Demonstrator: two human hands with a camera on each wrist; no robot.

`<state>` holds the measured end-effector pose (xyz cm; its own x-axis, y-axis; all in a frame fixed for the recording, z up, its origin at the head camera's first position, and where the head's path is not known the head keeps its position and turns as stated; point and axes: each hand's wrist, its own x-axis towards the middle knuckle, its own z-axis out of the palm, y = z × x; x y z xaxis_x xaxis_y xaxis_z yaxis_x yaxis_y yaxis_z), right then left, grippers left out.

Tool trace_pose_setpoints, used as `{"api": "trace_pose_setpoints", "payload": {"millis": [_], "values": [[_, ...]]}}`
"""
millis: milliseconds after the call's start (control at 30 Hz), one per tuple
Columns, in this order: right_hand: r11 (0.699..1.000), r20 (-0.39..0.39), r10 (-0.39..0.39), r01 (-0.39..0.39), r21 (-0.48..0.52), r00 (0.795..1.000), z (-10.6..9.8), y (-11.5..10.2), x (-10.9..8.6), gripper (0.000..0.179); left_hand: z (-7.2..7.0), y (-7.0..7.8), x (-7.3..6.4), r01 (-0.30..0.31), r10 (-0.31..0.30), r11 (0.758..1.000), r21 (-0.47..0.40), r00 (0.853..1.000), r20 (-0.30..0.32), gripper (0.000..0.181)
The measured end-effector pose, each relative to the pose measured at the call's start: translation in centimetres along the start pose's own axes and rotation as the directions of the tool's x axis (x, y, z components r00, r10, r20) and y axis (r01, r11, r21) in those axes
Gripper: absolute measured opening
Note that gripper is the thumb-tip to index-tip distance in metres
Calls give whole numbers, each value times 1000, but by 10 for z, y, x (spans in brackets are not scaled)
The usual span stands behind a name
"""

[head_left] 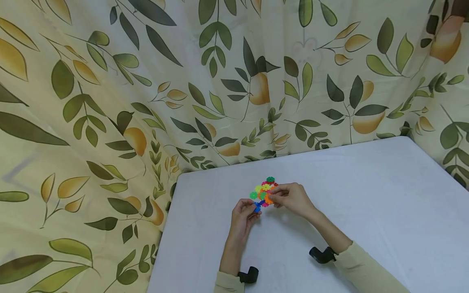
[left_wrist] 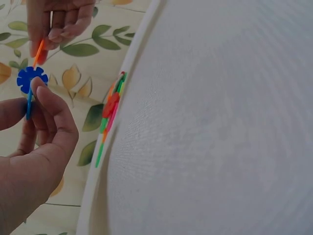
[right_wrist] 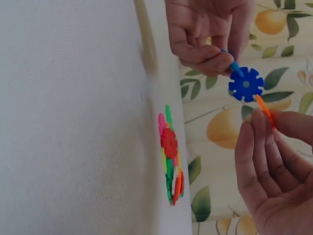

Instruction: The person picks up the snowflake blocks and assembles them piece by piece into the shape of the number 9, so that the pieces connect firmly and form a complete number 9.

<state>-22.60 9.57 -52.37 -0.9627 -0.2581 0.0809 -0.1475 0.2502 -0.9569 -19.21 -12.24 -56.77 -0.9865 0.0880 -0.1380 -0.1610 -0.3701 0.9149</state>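
Observation:
My left hand [head_left: 242, 215] pinches a light blue notched disc [left_wrist: 29, 104] edge-on between thumb and fingers. A dark blue notched disc [right_wrist: 246, 84] is joined to it, at an angle to the light blue one. From the other side, my right hand [head_left: 294, 198] pinches an orange notched disc [right_wrist: 264, 108]. The orange edge meets the rim of the dark blue disc; whether it sits in a slot I cannot tell. Both hands are raised above the table, in front of a small pile of coloured discs [head_left: 270, 179], which they partly hide in the head view.
The pile lies on the white-covered table [head_left: 366, 195] and holds green, yellow, pink, red and orange discs, with a red disc [right_wrist: 169, 142] facing the right wrist camera. A leaf-patterned curtain [head_left: 227, 101] hangs behind the table and along its left side.

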Motion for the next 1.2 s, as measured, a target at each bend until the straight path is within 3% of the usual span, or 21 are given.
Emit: {"api": "trace_pose_setpoints", "payload": {"millis": [333, 567, 833, 1000, 1200], "values": [[1000, -2, 2, -2, -12, 1000, 1, -1, -1, 19, 1, 2, -1, 1, -1, 1000, 10, 1000, -10, 19], [1000, 6, -7, 8, -13, 1000, 3, 0, -1, 17, 2, 2, -1, -22, 22, 999, 37, 1000, -10, 32], [1000, 5, -5, 5, 3, 1000, 8, 2, -2, 12, 1, -2, -1, -37, 39, 998, 53, 999, -36, 16], [1000, 11, -3, 2, 20, 1000, 12, 3, -2, 11, 2, -1, -1, -45, 48, 997, 69, 998, -49, 16], [999, 27, 2, -3, 33, 1000, 13, 2, -2, 17, 3, 0, -1, -6, 5, 998, 56, 1000, 14, 12]]}}
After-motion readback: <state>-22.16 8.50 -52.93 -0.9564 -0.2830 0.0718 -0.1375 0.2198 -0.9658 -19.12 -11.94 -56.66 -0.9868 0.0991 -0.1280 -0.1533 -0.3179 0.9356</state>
